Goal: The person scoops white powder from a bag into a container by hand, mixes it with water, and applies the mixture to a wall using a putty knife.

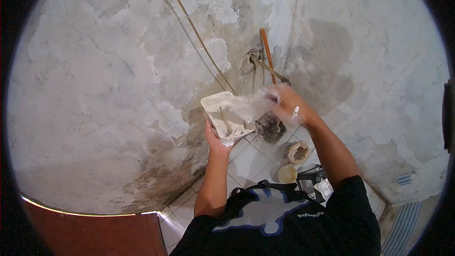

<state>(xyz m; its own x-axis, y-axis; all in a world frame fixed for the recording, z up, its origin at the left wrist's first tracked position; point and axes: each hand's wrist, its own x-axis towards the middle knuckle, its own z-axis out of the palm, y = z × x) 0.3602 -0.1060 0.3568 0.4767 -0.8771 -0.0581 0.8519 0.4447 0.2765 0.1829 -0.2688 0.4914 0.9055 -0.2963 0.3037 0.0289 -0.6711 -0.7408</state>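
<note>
My left hand (219, 138) is wrapped round the underside of a white rectangular tray (212, 102) with pale paste smeared inside it. Just right of the tray, my right hand (284, 102) is closed on a blurred, paste-coated tool (246, 106), whose far end overlaps the tray's right side. Motion blur hides the tool's exact shape. White paste also marks the back of my right wrist.
Patched walls meet at a corner, where an orange-brown stick (266, 52) leans. A thin cable (189, 21) runs down the left wall. On the tiled floor are a crusted container (297, 152), a tub of liquid (287, 174) and a dark stool (310, 176).
</note>
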